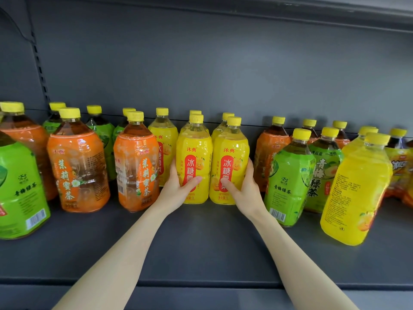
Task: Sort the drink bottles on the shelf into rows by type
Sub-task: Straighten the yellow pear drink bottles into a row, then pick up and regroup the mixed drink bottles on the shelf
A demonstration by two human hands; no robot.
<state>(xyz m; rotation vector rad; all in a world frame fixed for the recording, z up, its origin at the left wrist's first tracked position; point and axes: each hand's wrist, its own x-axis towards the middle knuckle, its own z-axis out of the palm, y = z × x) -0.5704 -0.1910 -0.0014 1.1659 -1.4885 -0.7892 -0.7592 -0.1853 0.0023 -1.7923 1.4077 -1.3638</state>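
Two yellow pear-drink bottles stand side by side at the middle of the dark shelf. My left hand grips the left yellow bottle low on its side. My right hand grips the right yellow bottle the same way. More yellow bottles stand in rows behind these two. Two orange jasmine tea bottles stand to the left, with green-label bottles behind them. On the right are a green plum tea bottle and a yellow bottle turned label-back.
A large green bottle stands at the far left front. Orange bottles stand at the back right, and orange-wrapped bottles sit at the far right. The shelf's front lip runs below my forearms. The grey back wall closes the shelf.
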